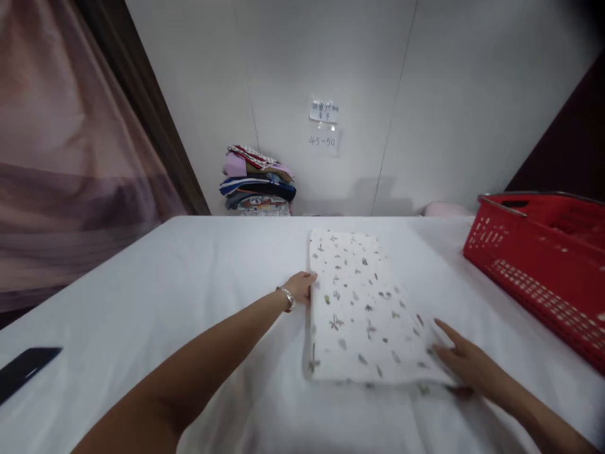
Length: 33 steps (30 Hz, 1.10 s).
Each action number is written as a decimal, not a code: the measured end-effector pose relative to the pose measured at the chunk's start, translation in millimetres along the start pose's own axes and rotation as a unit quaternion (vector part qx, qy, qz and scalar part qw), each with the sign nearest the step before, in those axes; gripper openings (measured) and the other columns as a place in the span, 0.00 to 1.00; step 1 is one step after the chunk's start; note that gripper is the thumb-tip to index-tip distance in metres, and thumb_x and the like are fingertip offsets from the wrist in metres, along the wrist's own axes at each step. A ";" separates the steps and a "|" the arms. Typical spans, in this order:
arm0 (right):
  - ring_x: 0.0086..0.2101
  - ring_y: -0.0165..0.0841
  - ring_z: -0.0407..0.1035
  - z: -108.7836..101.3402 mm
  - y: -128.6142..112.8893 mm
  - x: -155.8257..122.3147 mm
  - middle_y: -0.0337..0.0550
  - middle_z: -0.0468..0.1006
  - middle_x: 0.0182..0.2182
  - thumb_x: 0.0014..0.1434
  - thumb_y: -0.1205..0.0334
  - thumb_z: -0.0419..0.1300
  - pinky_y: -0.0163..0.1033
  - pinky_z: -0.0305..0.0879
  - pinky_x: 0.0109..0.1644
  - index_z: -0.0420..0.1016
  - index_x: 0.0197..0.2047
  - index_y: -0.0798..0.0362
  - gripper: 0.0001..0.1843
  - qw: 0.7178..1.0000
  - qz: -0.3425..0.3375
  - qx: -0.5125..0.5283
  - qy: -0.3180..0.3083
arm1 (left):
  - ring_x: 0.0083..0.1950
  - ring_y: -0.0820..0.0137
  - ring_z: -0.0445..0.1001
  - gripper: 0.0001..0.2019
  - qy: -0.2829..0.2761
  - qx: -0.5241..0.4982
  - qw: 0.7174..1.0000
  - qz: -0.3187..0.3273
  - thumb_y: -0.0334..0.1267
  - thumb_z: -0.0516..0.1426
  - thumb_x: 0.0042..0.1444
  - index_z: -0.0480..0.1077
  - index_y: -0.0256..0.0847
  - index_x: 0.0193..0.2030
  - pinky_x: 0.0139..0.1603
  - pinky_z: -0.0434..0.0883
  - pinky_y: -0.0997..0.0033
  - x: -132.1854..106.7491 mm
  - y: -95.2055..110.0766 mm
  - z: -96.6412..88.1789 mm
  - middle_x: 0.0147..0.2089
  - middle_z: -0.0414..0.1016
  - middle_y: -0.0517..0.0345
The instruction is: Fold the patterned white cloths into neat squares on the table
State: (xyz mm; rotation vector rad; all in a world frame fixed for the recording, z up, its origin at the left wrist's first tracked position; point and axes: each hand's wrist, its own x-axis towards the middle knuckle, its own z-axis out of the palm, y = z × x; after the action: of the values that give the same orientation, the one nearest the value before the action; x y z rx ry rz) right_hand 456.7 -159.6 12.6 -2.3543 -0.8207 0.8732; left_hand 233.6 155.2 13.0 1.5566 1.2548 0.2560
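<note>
A folded white cloth (359, 302) with small grey-green prints lies flat on the white-covered table (189, 290). My left hand (300, 287), a silver bracelet on its wrist, touches the cloth's left edge with its fingers curled against it. My right hand (460, 360) rests at the cloth's near right corner, fingers stretched out flat and apart. Neither hand lifts the cloth.
A red plastic basket (543, 265) stands on the table at the right. A stack of folded clothes (258, 183) sits by the back wall. A dark flat object (26, 369) lies at the table's left edge. A brownish curtain (61, 157) hangs at the left.
</note>
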 end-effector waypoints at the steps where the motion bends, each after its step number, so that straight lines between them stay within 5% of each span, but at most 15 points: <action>1: 0.18 0.34 0.66 -0.9 -3.1 -4.9 0.37 0.70 0.19 0.55 0.45 0.50 0.39 0.63 0.23 0.39 0.65 0.51 0.40 1.000 0.012 0.009 -0.010 | 0.32 0.70 0.72 0.22 -0.019 -0.006 1.000 -0.009 0.51 0.53 0.53 0.64 0.36 0.47 0.33 0.71 0.70 -15.8 -5.2 2.6 0.40 0.74 0.50; 7: 0.16 0.30 0.63 -5.7 -11.9 -18.5 0.40 0.72 0.21 0.55 0.48 0.54 0.37 0.60 0.22 0.40 0.65 0.50 0.40 0.998 -0.002 0.061 -0.035 | 0.40 0.68 0.72 0.25 -0.053 -0.002 0.999 0.010 0.46 0.52 0.55 0.54 0.37 0.57 0.34 0.71 0.72 -95.4 -28.0 12.4 0.52 0.67 0.45; 10: 0.17 0.29 0.63 -9.5 -13.1 -23.2 0.39 0.72 0.21 0.56 0.55 0.54 0.35 0.59 0.22 0.41 0.65 0.52 0.38 0.996 -0.031 0.075 -0.032 | 0.48 0.65 0.69 0.28 0.008 0.098 0.985 0.141 0.50 0.54 0.51 0.56 0.40 0.57 0.44 0.70 0.69 -132.7 -43.4 18.5 0.56 0.63 0.49; 14: 0.19 0.29 0.65 -13.7 -8.1 -30.0 0.38 0.72 0.21 0.54 0.63 0.55 0.32 0.58 0.22 0.39 0.65 0.54 0.39 0.992 -0.060 0.102 -0.049 | 0.60 0.60 0.58 0.29 0.059 0.279 0.907 0.312 0.52 0.55 0.48 0.59 0.44 0.56 0.57 0.61 0.63 -167.5 -63.9 27.5 0.63 0.54 0.54; 22: 0.20 0.28 0.67 -7.9 -3.9 -33.9 0.35 0.72 0.21 0.52 0.67 0.56 0.32 0.62 0.23 0.44 0.64 0.54 0.38 0.976 -0.070 0.203 -0.038 | 0.55 0.64 0.62 0.11 0.136 0.430 0.779 0.435 0.33 0.49 0.52 0.67 0.42 0.42 0.50 0.66 0.65 -163.8 -69.2 24.3 0.53 0.65 0.53; 26: 0.19 0.30 0.67 -1.3 -6.0 -38.8 0.35 0.71 0.20 0.51 0.69 0.55 0.33 0.62 0.21 0.43 0.64 0.56 0.39 0.973 -0.075 0.208 -0.059 | 0.48 0.68 0.66 0.10 0.172 0.439 0.784 0.404 0.30 0.47 0.52 0.63 0.42 0.40 0.38 0.68 0.71 -167.3 -70.5 21.6 0.47 0.67 0.56; 33: 0.15 0.28 0.64 5.3 -8.3 -42.7 0.34 0.68 0.17 0.51 0.71 0.53 0.33 0.61 0.20 0.43 0.64 0.57 0.39 0.992 -0.044 0.112 -0.034 | 0.38 0.71 0.67 0.06 0.148 0.454 0.809 0.343 0.30 0.47 0.51 0.59 0.42 0.36 0.27 0.61 0.73 -174.0 -76.0 24.7 0.41 0.65 0.59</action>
State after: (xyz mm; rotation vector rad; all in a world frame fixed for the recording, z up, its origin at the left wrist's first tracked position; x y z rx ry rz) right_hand 423.8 -181.6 31.5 -2.0882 -0.8023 0.9597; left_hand 133.8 -8.2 14.7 2.9002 1.0206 0.3962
